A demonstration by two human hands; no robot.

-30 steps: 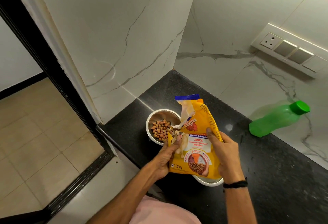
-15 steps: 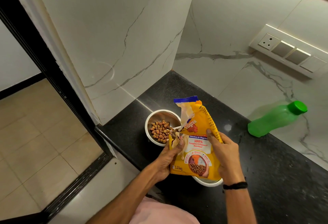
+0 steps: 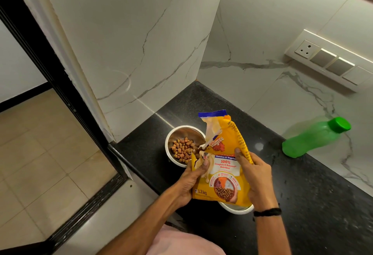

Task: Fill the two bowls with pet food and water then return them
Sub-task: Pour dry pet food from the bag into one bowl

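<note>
- Both our hands grip the yellow pet food bag [image 3: 224,166], which leans with its torn mouth at the rim of the far bowl [image 3: 169,146]. Against a second ago the bag sits much the same, perhaps a touch more upright, and the heap of kibble [image 3: 182,150] looks no bigger.
- We judge from this that the pour into the far bowl is finished or pausing. The food half of the task looks close to done, while the water half is not yet begun.
- Our left hand [image 3: 192,182] wraps the bag's left edge, thumb pressed across the front near the opening and fingers curled behind out of sight.
- Our right hand [image 3: 255,178] closes on the right edge, its thumb [image 3: 240,154] reaching up along the printed side and its palm cupping the back. A dark band circles that wrist.
- Beneath the bag, the near bowl [image 3: 237,210] shows only a sliver of white rim, so we cannot tell what it holds.
- Far right, the green bottle [image 3: 313,137] lies capped on its side against the wall, well apart from both bowls on the black counter [image 3: 302,204].
</note>
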